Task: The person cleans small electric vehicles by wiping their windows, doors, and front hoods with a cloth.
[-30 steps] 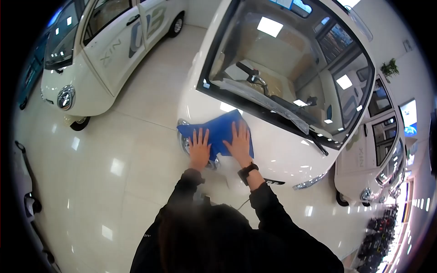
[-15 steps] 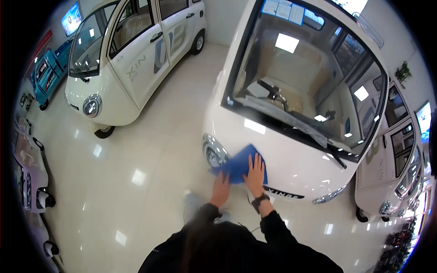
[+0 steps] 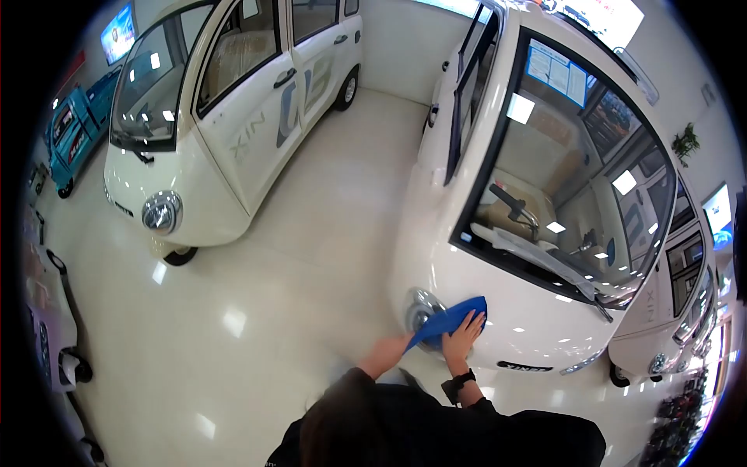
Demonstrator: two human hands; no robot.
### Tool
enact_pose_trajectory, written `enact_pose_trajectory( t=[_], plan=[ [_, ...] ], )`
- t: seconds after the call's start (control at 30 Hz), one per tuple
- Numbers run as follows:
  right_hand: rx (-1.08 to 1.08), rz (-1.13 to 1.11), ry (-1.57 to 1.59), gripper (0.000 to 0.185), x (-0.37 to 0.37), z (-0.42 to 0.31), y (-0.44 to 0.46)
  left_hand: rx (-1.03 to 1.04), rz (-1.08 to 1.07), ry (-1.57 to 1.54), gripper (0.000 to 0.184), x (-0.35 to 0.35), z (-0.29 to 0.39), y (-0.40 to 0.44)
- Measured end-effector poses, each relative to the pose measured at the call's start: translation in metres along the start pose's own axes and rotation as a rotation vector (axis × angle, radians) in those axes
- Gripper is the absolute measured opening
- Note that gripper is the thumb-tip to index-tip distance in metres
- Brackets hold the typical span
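While the left grip (image 3: 383, 356) holds blue cloth (image 3: 449, 317), the right grip (image 3: 462, 340) rests wide upon it.

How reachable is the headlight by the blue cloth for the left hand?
Probably yes: the left hand is near; the blue cloth covers part of the headlight but leaves its upper left bare.

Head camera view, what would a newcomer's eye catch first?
Probably the blue cloth, partly covering the headlight of the nearest white vehicle, with the right hand on it and the left hand at its lower end. Another white vehicle stands on the left, with a teal vehicle at the far left.
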State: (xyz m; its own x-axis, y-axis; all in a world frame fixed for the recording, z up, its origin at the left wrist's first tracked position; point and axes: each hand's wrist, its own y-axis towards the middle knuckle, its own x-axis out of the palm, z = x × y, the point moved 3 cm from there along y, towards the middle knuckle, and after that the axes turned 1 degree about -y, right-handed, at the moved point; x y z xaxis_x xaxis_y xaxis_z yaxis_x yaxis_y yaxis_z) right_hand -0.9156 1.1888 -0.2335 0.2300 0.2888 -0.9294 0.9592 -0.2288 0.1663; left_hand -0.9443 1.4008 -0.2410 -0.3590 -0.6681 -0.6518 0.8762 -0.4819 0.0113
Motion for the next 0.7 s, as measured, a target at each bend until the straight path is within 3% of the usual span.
enact_pose_trajectory(
  t=[0.1,0.13,0.3,0.43,0.47,0.57,0.6,0.63,0.7],
  plan=[
    [0.005,0.034,-0.080,0.104,0.001,-0.051,0.031,-0.019,0.021,0.073,0.039,-0.027,-0.029,0.009],
    [-0.056,0.011,-0.114,0.102,0.001,-0.067,0.043,0.026,0.116,0.075,0.040,-0.025,-0.046,0.012],
    [-0.052,-0.057,-0.253,0.102,0.012,-0.113,0.080,-0.058,0.038,0.169,0.039,-0.071,-0.086,0.044],
    [-0.012,-0.054,-0.240,0.106,0.030,-0.107,0.092,0.192,0.065,0.135,0.036,-0.090,-0.138,0.084],
    [0.000,-0.068,-0.236,0.103,0.033,-0.105,0.093,0.103,-0.109,0.103,0.035,-0.116,-0.135,0.093],
    [-0.114,0.057,-0.259,0.094,0.035,-0.113,0.115,0.105,-0.280,0.090,0.035,-0.170,-0.137,0.135],
    [-0.037,0.024,-0.203,0.090,0.034,-0.121,0.129,0.096,-0.343,0.110,0.035,-0.175,-0.148,0.150],
    [-0.044,0.083,-0.183,0.084,0.030,-0.134,0.149,0.232,-0.224,0.042,0.035,-0.182,-0.158,0.168],
    [0.148,0.148,-0.168,0.080,0.033,-0.154,0.183,0.232,-0.248,0.024,0.036,-0.208,-0.159,0.206]
  ],
)
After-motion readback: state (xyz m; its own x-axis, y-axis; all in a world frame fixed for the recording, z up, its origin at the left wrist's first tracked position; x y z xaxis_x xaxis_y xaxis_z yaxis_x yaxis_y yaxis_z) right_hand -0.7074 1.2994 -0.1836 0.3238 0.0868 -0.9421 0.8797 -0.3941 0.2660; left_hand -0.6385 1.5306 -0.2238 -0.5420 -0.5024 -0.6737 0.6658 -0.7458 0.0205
